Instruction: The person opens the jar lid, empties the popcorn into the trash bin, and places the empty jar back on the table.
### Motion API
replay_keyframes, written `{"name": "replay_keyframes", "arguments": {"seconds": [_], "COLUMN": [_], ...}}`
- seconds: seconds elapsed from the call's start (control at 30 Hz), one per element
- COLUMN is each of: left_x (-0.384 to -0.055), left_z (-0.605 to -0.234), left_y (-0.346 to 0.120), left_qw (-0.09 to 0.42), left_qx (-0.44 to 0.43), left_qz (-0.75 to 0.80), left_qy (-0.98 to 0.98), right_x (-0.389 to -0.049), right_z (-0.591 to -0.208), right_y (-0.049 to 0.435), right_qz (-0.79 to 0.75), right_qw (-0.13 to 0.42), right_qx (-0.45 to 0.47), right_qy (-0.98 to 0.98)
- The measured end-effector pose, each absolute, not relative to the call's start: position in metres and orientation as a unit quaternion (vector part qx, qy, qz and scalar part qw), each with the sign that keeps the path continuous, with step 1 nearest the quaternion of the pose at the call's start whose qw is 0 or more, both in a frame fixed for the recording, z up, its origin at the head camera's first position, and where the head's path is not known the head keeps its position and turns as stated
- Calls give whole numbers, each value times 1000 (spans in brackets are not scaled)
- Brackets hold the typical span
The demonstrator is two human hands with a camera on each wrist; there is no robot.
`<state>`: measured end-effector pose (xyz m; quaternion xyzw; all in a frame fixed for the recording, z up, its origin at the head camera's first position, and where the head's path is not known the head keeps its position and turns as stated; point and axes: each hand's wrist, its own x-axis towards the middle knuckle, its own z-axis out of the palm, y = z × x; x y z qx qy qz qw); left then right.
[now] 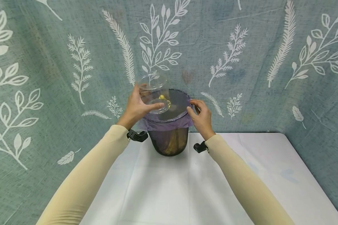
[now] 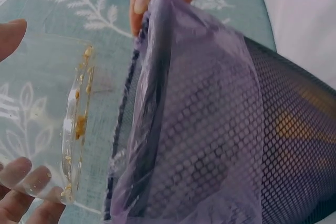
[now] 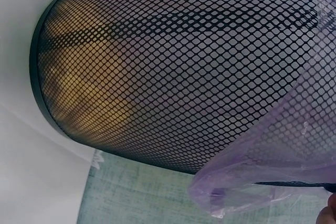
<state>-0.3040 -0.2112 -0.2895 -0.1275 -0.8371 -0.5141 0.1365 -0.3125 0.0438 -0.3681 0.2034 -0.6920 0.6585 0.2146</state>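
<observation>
My left hand (image 1: pixel 138 104) grips a clear plastic jar (image 1: pixel 155 89), fingers on the far side and thumb on the near side. The jar is tilted over the left part of a black mesh bin (image 1: pixel 160 142). Yellow crumbs (image 2: pixel 81 127) cling round the jar's end nearest the bin. A thin purple bag (image 1: pixel 169 125) lines the bin and folds down over its rim. At the rim's right side, my right hand (image 1: pixel 202 117) pinches the bag's edge between thumb and fingers. Through the mesh, a yellowish mass (image 3: pixel 94 82) shows at the bottom of the bin.
The bin stands on a white-covered table (image 1: pixel 163 187), toward its back edge. Behind and at both sides hangs a green-grey cloth (image 1: pixel 186 40) with white leaf prints. Each wrist wears a black strap device, such as the left one (image 1: pixel 137 136).
</observation>
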Motion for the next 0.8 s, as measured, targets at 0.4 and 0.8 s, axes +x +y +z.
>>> {"name": "replay_keyframes", "arguments": {"seconds": [0.4, 0.8], "left_x": [-275, -230], "left_z": [-289, -313], "left_y": [-185, -148], "left_qw": [121, 147], "left_qx": [-148, -263], "left_qz": [-541, -534], "left_qy": [-819, -790], "right_x": [-331, -319], "right_z": [-399, -440], "right_y": [75, 128], "right_qz": [664, 633], "right_qw": [140, 95], "right_qx": [211, 129], "right_qy": [-703, -757]}}
